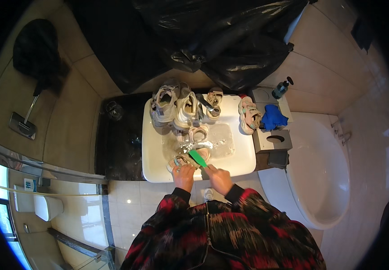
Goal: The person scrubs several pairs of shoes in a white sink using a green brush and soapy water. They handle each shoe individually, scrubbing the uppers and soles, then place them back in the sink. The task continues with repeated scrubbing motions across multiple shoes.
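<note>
A white washbasin (245, 158) with bubbly water in it lies before me. My left hand (183, 178) grips a pale sandal (177, 162) at the basin's front edge. In my right hand (219, 180) is a green-handled brush (198, 158), its tip over that sandal; the bristles are hidden. Just beyond, another pale sandal (199, 134) sits in the water by the falling stream. Along the back rim stand a grey sneaker (162, 109), a white sneaker (182, 117) and a beige sandal (214, 97). A pink and white sandal (247, 113) leans on the right rim.
The faucet (205, 103) rises between the white sneaker and beige sandal. Right of the basin are a blue cloth-like item (274, 116), a tissue box (271, 141) and a pump bottle (280, 89). A glass (114, 110) stands on the dark counter (120, 148). A bathtub (319, 168) lies right.
</note>
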A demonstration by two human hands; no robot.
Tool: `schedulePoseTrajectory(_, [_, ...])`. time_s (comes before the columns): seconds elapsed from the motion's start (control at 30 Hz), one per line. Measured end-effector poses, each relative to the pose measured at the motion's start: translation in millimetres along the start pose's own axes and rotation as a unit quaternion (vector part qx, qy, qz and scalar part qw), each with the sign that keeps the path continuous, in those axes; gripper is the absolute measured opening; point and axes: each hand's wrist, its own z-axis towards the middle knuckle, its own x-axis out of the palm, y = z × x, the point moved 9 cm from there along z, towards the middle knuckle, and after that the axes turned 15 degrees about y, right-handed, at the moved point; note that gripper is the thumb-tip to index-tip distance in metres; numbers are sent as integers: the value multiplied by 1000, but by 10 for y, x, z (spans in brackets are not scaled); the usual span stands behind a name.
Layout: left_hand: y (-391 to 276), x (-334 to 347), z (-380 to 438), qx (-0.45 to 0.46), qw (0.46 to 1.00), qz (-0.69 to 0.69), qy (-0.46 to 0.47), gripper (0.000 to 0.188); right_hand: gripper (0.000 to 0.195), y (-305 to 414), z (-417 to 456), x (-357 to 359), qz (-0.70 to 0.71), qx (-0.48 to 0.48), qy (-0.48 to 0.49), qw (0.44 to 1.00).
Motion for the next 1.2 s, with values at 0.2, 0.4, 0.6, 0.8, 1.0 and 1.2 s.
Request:
schedulePoseTrajectory(0.2, [20,-24,-88,-2,1000,-19,-17,18,32,173,-187,-161,-12,0,-14,1000])
schedulePoseTrajectory(0.4, [67,33,-8,-4,1000,-28,2,13,26,13,194,123,-16,1,-22,1000])
schedulePoseTrajectory(0.6, [118,-34,-72,-9,998,-57,-13,13,29,171,-254,-185,5,-15,-32,999])
schedulePoseTrajectory(0.8, [73,-30,2,-5,999,-44,-1,11,32,-61,343,168,11,-14,-12,1000])
schedulePoseTrajectory(1.0, [173,-56,36,-20,998,-63,3,10,27,202,-276,-345,-12,-48,-12,999])
schedulePoseTrajectory(1.2, [85,-30,10,-7,999,-48,-20,9,35,151,175,100,-33,-15,-25,999])
